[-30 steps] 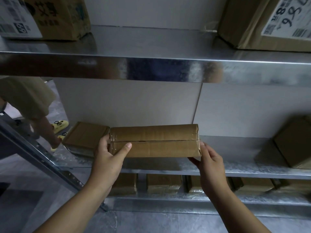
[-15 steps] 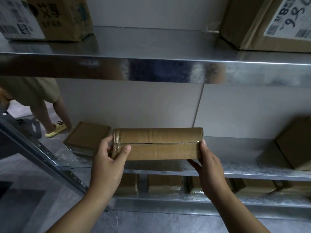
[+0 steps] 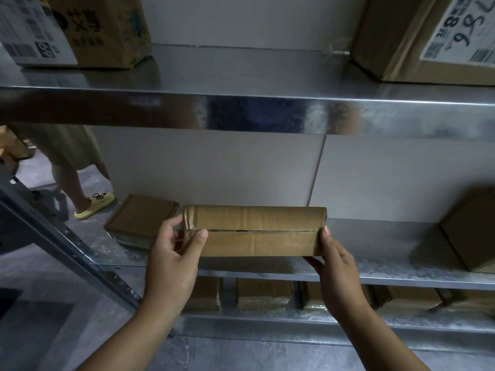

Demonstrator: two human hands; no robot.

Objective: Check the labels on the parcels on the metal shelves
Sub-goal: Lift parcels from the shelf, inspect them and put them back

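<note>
Left hand (image 3: 171, 263) and right hand (image 3: 340, 271) bare; forearms (image 3: 128, 341) uncovered below the grip; fingernails (image 3: 326, 231) short, plain.

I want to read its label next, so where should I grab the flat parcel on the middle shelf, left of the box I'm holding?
Take the flat parcel by its front edge, from the front-left, probably with your left hand. It lies flat, that edge near the lip of the middle shelf, and the held box crowds its right side.

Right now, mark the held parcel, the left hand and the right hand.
held parcel (image 3: 257, 243): head view, front face below the seam.
left hand (image 3: 171, 263): head view, back of the hand.
right hand (image 3: 338, 271): head view, back of the hand.
</note>
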